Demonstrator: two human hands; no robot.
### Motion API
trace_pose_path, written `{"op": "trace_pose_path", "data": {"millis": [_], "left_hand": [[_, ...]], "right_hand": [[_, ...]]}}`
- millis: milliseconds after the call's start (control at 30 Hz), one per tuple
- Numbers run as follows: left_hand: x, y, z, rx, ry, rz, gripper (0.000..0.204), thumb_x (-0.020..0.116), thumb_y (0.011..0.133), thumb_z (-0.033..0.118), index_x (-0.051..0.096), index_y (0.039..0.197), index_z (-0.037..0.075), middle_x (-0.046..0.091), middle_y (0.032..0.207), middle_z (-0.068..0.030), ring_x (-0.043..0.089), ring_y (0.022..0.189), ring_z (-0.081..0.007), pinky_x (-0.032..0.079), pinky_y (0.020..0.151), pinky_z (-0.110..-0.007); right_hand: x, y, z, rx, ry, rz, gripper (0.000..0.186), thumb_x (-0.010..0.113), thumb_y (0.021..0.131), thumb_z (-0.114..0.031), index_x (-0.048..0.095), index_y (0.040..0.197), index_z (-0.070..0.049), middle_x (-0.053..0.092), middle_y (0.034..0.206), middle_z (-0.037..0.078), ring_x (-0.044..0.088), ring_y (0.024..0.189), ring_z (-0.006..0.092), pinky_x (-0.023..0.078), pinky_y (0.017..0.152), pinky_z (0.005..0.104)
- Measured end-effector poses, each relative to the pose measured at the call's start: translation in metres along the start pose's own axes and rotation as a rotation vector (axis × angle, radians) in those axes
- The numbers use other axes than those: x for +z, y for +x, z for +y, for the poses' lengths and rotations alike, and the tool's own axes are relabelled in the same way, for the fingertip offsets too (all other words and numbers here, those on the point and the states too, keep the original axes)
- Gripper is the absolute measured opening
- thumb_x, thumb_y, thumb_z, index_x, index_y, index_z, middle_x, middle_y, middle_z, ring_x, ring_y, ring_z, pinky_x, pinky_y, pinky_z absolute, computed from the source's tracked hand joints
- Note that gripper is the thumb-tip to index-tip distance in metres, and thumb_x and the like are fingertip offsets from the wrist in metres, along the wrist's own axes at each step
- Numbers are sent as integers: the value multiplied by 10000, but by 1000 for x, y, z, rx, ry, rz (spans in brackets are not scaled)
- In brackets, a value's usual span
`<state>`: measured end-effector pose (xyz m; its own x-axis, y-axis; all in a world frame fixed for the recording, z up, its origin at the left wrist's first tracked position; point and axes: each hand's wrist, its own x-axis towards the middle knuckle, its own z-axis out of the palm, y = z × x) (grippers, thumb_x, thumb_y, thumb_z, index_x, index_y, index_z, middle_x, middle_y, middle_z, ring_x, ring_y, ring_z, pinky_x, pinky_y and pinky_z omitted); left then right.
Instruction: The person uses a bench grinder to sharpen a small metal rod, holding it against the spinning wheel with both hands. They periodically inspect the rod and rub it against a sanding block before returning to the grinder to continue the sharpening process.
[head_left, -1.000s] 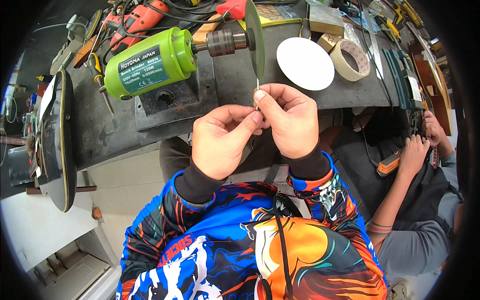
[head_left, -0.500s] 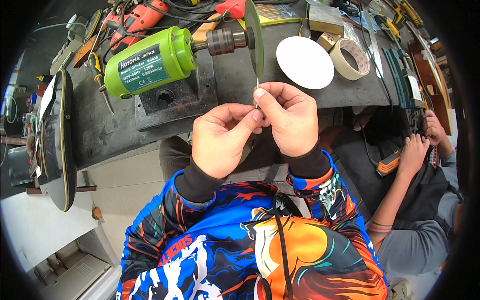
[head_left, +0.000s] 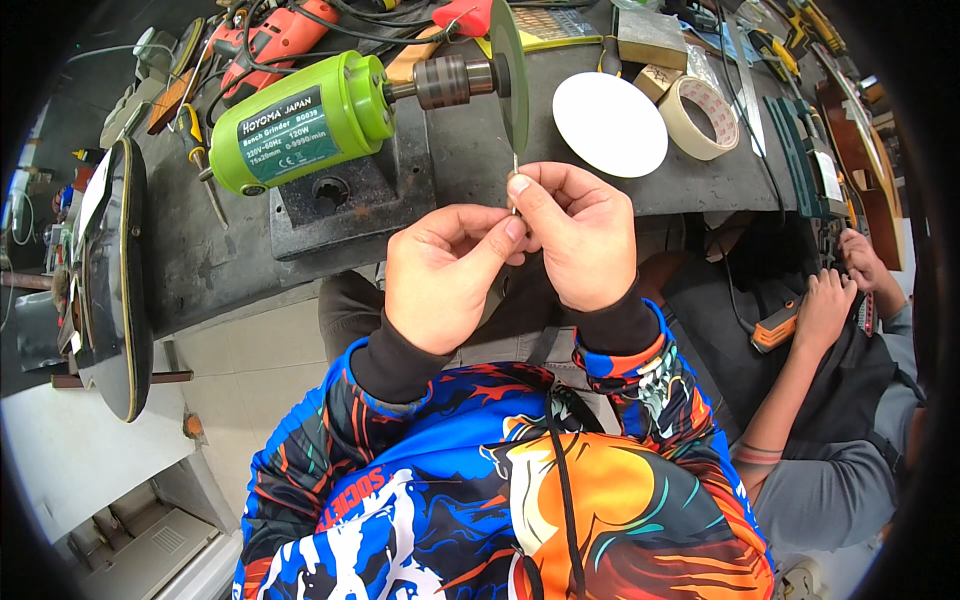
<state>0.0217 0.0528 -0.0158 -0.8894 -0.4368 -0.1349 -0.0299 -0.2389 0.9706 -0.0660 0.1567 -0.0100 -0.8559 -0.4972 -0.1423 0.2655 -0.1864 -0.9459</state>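
Note:
A thin metal piece (head_left: 515,165) is pinched between the fingertips of both my hands, its upper end at the lower rim of a grey-green disc (head_left: 513,85). My right hand (head_left: 588,235) grips it higher up, thumb toward me. Just below and to the left, my left hand (head_left: 440,272) pinches near its lower end, which the fingers mostly hide. The disc stands edge-on at the end of a metal chuck (head_left: 455,82) on a green bench grinder (head_left: 300,125). Whether the disc spins cannot be told.
On the dark bench (head_left: 480,185) lie a white round disc (head_left: 610,125), a masking tape roll (head_left: 728,145), a screwdriver (head_left: 205,175) and a red power tool (head_left: 265,55). A skateboard-like board (head_left: 115,290) stands left. At right, a co-worker's hands (head_left: 835,285) work beside an orange-black tool (head_left: 777,326).

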Motion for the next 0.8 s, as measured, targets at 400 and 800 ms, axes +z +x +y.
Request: {"op": "trace_pose_path", "data": {"millis": [400,800], "left_hand": [[2,-3,-2,10,25,11,166,677,895,70,670,972,-77,717,861,-127,666,761,-134,538,705,-248],[1,-1,0,15,21,3,165,674,897,67,667,972,-80,716,861,-131,670,759,-137,542,704,-251]], "right_hand": [[-1,-3,2,-14,-11,7,169,665,894,-96,658,932,68,655,751,46,584,617,53,485,532,198],[-1,-1,1,-10,11,-5,170,664,896,-95,657,937,70,656,759,49,588,621,57,490,531,200]]}}
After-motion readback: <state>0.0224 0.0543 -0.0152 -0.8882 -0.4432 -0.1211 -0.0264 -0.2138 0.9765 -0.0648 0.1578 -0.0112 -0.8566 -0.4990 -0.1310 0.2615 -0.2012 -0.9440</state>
